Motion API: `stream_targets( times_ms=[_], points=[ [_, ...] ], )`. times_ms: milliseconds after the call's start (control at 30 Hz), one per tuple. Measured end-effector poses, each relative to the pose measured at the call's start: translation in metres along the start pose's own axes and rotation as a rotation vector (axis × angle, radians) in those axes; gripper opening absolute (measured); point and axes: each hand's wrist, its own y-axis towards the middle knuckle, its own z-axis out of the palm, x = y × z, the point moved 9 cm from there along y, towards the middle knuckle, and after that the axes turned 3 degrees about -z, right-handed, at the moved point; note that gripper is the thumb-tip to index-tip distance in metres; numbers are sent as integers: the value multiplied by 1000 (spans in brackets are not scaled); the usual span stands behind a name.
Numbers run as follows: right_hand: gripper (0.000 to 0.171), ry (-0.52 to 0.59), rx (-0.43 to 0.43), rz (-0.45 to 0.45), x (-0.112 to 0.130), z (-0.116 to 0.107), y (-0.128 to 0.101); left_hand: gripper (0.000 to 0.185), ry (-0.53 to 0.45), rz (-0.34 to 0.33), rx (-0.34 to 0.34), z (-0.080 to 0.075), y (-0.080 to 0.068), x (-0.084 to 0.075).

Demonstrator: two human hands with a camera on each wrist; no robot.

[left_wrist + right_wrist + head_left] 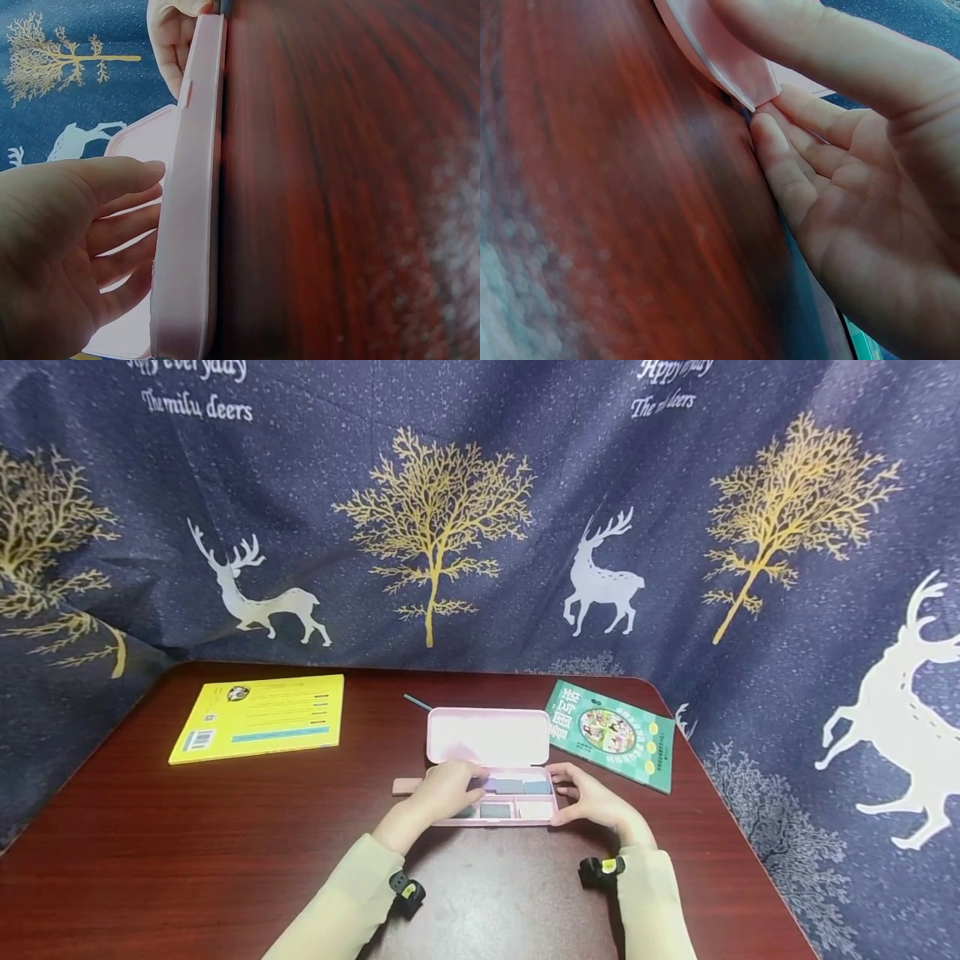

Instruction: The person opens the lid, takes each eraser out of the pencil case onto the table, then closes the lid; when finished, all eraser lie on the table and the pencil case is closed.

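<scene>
Open pink pencil case [491,752] between both hands.
Lid upright, grey and white compartments; left hand [442,789] reaches in with relaxed fingers, right hand [592,802] grips its end.

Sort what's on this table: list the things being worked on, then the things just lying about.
In use:
- pink case, lid open, small blocks in its compartments
- left hand, fingers reaching into the case
- right hand, holding the case's right end

Lying about:
- yellow book, far left
- green book, right of the case
- pencil, behind the lid
- table
</scene>
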Motion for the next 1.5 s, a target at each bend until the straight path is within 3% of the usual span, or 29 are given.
stream_targets(
  times_ms=[833, 1500],
  points=[
    [80, -6, -8, 7, -4, -2, 1, 18, 17, 12, -21, 1, 1, -1],
    [81, -20, -4, 5, -3, -1, 1, 21, 49, 9, -16, 4, 2, 1]
  ],
)
